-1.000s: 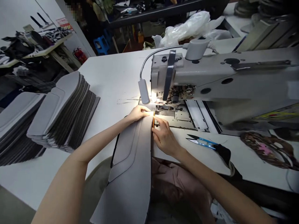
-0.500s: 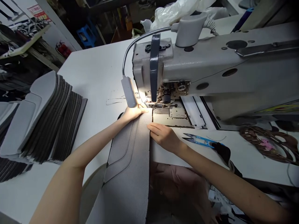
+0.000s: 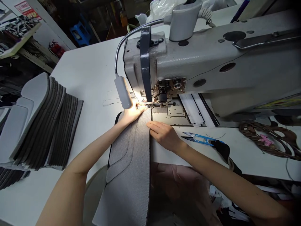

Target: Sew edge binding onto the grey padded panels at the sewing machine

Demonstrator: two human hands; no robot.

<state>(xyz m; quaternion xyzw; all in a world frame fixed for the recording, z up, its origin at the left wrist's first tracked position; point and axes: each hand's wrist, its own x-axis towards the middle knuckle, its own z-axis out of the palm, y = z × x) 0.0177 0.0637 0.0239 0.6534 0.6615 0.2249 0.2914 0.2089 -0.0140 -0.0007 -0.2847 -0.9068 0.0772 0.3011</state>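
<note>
A long grey fabric panel with curved stitched lines runs from the front edge of the table up to the needle area of a sewing machine. My left hand rests on the panel's far end, just left of the presser foot, its fingers partly under the small lamp's glow. My right hand pinches the panel's right edge a little nearer to me, thumb and fingertips together. The lamp head hangs over the back of my left hand.
Stacked grey padded panels stand at the left. Blue thread snips lie right of my right hand, with a brown openwork object farther right. White strips lie under the machine arm.
The whole view has shifted slightly, with the machine now farther left and higher. The panel's near end has moved up into view. Both hands keep their places on the panel.
</note>
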